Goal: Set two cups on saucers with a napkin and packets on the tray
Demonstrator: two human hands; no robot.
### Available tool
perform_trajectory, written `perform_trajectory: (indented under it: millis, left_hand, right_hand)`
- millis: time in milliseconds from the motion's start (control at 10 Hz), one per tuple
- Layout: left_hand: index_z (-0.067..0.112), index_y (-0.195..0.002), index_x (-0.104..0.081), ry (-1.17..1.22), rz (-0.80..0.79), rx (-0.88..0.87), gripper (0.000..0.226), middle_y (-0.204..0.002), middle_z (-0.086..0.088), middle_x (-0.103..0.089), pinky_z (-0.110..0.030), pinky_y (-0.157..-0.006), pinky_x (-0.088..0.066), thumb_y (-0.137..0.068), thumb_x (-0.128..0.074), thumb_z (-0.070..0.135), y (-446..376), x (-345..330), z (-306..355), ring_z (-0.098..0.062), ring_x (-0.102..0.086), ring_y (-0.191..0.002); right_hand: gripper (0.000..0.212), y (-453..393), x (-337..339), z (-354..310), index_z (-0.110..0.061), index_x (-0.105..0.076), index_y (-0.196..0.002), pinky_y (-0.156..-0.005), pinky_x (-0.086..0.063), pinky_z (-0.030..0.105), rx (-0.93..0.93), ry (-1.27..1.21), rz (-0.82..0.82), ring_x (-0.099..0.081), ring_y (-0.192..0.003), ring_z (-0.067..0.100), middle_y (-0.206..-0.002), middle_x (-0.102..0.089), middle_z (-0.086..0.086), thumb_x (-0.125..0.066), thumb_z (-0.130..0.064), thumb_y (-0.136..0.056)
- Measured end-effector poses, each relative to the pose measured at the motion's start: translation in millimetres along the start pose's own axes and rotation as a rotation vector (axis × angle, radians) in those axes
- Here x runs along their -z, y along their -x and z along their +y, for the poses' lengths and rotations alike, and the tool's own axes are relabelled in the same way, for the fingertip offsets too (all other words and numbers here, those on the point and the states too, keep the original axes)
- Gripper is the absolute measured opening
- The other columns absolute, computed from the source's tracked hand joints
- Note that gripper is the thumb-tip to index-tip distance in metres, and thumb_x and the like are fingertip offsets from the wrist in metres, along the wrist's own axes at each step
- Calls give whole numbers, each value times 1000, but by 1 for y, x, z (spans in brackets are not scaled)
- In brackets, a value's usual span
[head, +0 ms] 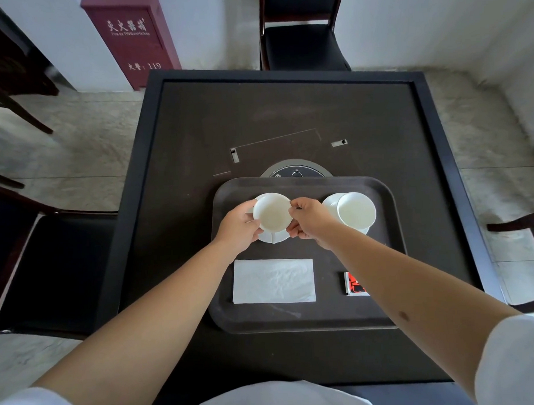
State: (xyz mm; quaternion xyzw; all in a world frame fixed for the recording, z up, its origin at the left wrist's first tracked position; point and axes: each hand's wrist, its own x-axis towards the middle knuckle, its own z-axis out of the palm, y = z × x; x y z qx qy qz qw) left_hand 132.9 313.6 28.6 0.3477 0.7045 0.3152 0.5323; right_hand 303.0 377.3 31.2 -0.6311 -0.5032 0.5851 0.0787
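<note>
A dark tray (381, 307) lies on the black table. On its far left a white cup (272, 212) sits over a white saucer (271, 237). My left hand (239, 226) grips the cup's left side and my right hand (310, 220) pinches its right rim. A second white cup (356, 211) stands on its saucer (330, 201) at the far right of the tray. A white napkin (273, 281) lies flat on the near left part. Red and black packets (355, 285) lie at the near right, partly hidden by my right forearm.
The black table (196, 129) has a raised rim and a round panel (296, 171) just beyond the tray. Dark chairs stand at the far side (302, 43), the left (59, 270) and the right (530, 226). A red cabinet (139, 37) stands on the floor at the back left.
</note>
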Motion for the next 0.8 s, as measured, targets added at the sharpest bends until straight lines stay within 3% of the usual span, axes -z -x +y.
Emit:
perform_trajectory:
  millis: [100, 400, 500, 600, 700, 800]
  left_hand:
    - [30, -136, -55, -46, 7, -38, 44, -124, -2, -64, -29, -77, -55, -99, -53, 8, 1, -2, -2, -25, -61, -110]
    - [34, -139, -52, -162, 28, -67, 47, -123, 4, -62, -21, -70, -51, -99, -49, 10, -3, -4, -6, -24, -62, -109]
    - [31, -141, -49, -196, 37, -84, 48, -126, 0, -62, -32, -83, -54, -99, -49, 9, -2, -4, -6, -24, -61, -111]
    - [28, -147, -42, -269, 48, -98, 50, -135, -4, -59, -43, -99, -51, -100, -49, 11, 1, -4, -6, -25, -58, -118]
    - [27, -155, -23, -348, 90, -43, 59, -152, -4, -44, -41, -110, -37, -102, -49, 26, 8, -5, -3, -28, -44, -136]
    - [29, -155, -16, -519, 154, -152, 67, -156, -1, -36, -43, -105, -41, -99, -51, 41, 24, -4, -8, -27, -40, -139]
  right_hand:
    - [25, 1, -1, 2, -18, -56, -121, -46, -47, 19, -16, -53, -4, -61, -52, 15, -74, -69, 11, -43, -20, -100]
    - [26, -3, -4, 8, -18, -58, -122, -50, -50, 21, 23, -24, 25, -61, -53, 15, -72, -69, 8, -45, -22, -100]
    - [23, -3, -5, 11, -15, -62, -115, -56, -55, 28, 77, 4, 82, -61, -53, 13, -69, -68, 3, -47, -22, -98]
    - [19, 0, -8, 14, -18, -63, -105, -75, -60, 41, 99, -11, 114, -63, -56, 15, -71, -68, 3, -47, -24, -98]
    - [30, 6, -11, 13, -17, -61, -112, -72, -57, 38, 90, 60, 159, -66, -64, 17, -81, -69, 1, -43, -35, -97]
    - [39, 23, -13, 22, -23, -53, -125, -62, -50, 31, 119, 293, 194, -66, -77, 19, -98, -67, 0, -42, -45, -94]
